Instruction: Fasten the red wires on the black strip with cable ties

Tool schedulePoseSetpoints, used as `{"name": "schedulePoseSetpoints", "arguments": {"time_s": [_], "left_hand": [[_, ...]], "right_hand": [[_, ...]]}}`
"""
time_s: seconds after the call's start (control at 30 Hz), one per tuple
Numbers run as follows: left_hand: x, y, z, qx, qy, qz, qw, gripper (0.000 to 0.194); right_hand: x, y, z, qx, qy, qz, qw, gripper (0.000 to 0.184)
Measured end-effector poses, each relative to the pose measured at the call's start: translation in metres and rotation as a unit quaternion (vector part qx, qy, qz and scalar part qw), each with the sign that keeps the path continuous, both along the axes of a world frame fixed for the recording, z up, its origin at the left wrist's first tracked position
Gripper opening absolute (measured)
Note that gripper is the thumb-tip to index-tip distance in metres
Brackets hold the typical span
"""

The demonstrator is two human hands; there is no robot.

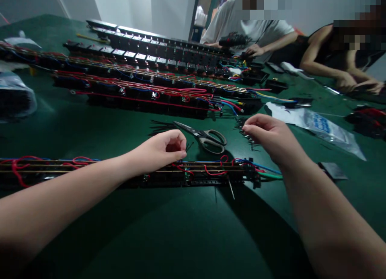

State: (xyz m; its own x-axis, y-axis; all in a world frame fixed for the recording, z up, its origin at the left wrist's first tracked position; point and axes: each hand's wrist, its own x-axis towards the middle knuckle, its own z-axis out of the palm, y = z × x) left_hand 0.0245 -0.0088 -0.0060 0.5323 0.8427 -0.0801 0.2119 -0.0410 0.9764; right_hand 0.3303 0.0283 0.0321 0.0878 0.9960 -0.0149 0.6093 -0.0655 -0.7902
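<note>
My left hand (170, 145) is curled in a pinch just above a long black wired assembly (163, 177). Thin black strips (189, 146) show right by its fingertips; whether they are held I cannot tell. Red, blue and brass-coloured wires run along the assembly, and a thin pale strip (231, 188) sticks out of its near side. Over a loose pile of small dark thin pieces (249, 135), my right hand (269, 138) is closed, thumb against forefinger; anything between them is too small to make out. Between the hands lie scissors (208, 139) with dark handles.
Several similar wired assemblies (144, 95) lie across the green table (120, 238) further back. Plastic bags (325, 128) are at right and left (16, 96). More black strips (159, 127) lie beside the scissors. Two people work at the far side, one near a power drill (233, 40).
</note>
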Motion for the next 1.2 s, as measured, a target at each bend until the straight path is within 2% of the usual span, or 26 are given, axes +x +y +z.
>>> {"name": "schedulePoseSetpoints", "arguments": {"time_s": [0.13,0.23,0.37,0.53,0.63,0.7,0.73,0.87,0.97,1.03,1.1,1.13,1.17,1.2], "left_hand": [[0.000,0.000,-0.001,-0.002,0.019,0.000,1.000,0.018],[0.000,0.000,0.000,-0.002,0.022,0.002,1.000,0.019],[0.000,0.000,0.001,-0.007,0.023,0.002,1.000,0.018],[0.001,0.000,0.002,-0.016,0.020,-0.004,1.000,0.018],[0.001,0.001,0.001,-0.013,0.024,-0.006,1.000,0.019],[0.001,0.000,0.000,-0.013,0.027,-0.005,1.000,0.020],[0.001,0.000,-0.001,-0.015,0.027,-0.003,1.000,0.021],[-0.001,-0.002,-0.001,-0.025,0.019,0.014,0.999,0.028],[0.000,-0.003,0.001,-0.033,0.023,0.040,0.998,0.033],[0.001,-0.003,0.002,-0.038,0.013,0.056,0.998,0.035],[0.002,-0.003,0.003,-0.038,-0.006,0.061,0.997,0.036],[0.002,-0.004,0.003,-0.036,-0.016,0.059,0.997,0.035],[0.002,-0.004,0.003,-0.033,-0.026,0.057,0.997,0.034],[0.002,-0.004,0.002,-0.031,-0.034,0.055,0.997,0.033]], "right_hand": [[0.059,0.011,-0.013,-0.078,-0.044,-0.097,0.991,0.016],[0.083,0.009,-0.026,-0.126,-0.072,-0.121,0.982,0.021],[0.094,0.008,-0.039,-0.182,-0.115,-0.118,0.969,0.022],[0.092,0.009,-0.045,-0.214,-0.178,-0.118,0.953,0.027],[0.086,0.010,-0.047,-0.195,-0.227,-0.125,0.946,0.029],[0.079,0.008,-0.046,-0.162,-0.262,-0.135,0.942,0.024],[0.075,0.006,-0.044,-0.135,-0.277,-0.141,0.941,0.020],[0.045,-0.011,-0.024,0.029,-0.327,-0.181,0.927,0.033],[0.003,-0.028,-0.006,0.137,-0.327,-0.114,0.928,0.034],[-0.030,-0.038,-0.001,0.170,-0.307,-0.023,0.936,0.035],[-0.060,-0.043,-0.003,0.186,-0.269,0.089,0.941,0.033],[-0.072,-0.045,-0.006,0.200,-0.200,0.170,0.944,0.029],[-0.081,-0.046,-0.010,0.199,-0.130,0.221,0.946,0.025],[-0.088,-0.046,-0.015,0.194,-0.065,0.243,0.948,0.021]]}}
